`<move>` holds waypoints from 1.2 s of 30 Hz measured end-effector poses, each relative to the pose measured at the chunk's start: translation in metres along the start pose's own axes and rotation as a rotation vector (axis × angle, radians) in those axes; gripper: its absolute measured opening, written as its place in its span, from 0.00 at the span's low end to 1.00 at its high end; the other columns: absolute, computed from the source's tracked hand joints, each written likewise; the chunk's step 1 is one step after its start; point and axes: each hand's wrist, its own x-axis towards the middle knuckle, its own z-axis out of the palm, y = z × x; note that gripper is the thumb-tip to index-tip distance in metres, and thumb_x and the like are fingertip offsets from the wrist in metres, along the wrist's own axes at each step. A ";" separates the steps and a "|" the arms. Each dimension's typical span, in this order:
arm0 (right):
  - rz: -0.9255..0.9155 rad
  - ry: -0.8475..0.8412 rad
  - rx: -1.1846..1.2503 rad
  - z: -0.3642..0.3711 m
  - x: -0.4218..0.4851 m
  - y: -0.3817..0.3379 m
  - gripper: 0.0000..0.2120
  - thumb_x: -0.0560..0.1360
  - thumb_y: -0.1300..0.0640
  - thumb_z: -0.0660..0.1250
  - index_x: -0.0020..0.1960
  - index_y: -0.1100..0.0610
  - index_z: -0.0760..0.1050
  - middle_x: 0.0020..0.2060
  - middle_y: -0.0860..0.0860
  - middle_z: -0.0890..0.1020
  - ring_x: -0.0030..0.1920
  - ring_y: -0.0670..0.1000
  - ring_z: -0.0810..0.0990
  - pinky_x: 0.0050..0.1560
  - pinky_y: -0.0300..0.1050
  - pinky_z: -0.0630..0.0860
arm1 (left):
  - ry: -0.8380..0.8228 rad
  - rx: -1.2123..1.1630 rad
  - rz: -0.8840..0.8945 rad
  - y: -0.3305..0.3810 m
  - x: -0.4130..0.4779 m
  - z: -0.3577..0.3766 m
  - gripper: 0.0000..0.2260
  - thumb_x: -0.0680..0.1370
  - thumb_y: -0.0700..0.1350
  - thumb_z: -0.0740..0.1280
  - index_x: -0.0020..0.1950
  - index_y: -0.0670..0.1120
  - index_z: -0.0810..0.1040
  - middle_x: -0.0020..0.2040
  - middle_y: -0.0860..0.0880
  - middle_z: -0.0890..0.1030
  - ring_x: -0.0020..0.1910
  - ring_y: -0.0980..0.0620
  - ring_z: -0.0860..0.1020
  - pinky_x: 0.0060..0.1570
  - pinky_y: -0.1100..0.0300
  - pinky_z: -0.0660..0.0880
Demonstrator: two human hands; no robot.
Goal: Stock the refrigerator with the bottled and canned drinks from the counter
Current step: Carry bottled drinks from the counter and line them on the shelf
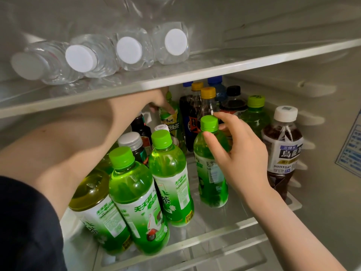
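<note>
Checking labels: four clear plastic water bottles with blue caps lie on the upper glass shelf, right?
Not quite. In the head view the four clear plastic water bottles do lie on the upper glass shelf, but their caps are white, not blue.

Brown tea bottle (282, 153) at right: label reads "SUNTORY" plus large "烏龍茶", small "三得利" above it. Near green bottle (136, 200): "天天赢" and "电动车" in green on white. Green bottle (172, 178) just behind it: big "茶". Far green bottle (169, 118) at the back left: "绿茶". Blue sticker (351, 151) on right wall: print too small to read.
</note>
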 end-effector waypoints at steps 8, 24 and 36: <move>-0.020 0.004 -0.009 0.001 0.000 0.003 0.19 0.75 0.45 0.64 0.62 0.52 0.74 0.48 0.47 0.80 0.45 0.44 0.78 0.36 0.31 0.67 | 0.066 -0.016 0.030 -0.002 -0.011 0.000 0.40 0.73 0.58 0.70 0.77 0.43 0.55 0.64 0.43 0.69 0.56 0.47 0.73 0.44 0.58 0.73; -0.030 -0.045 -0.045 -0.004 0.005 -0.001 0.18 0.76 0.45 0.65 0.63 0.51 0.72 0.49 0.48 0.80 0.46 0.48 0.79 0.37 0.42 0.75 | 0.146 0.000 -0.071 0.008 -0.027 0.008 0.30 0.73 0.50 0.73 0.67 0.37 0.65 0.53 0.41 0.77 0.37 0.43 0.77 0.27 0.55 0.73; -0.032 -0.049 0.036 -0.010 0.000 -0.002 0.18 0.76 0.48 0.65 0.63 0.53 0.72 0.49 0.49 0.79 0.47 0.47 0.77 0.41 0.41 0.74 | 0.166 -0.171 0.052 -0.013 -0.054 0.002 0.32 0.76 0.52 0.67 0.75 0.41 0.60 0.73 0.43 0.65 0.70 0.44 0.66 0.64 0.62 0.61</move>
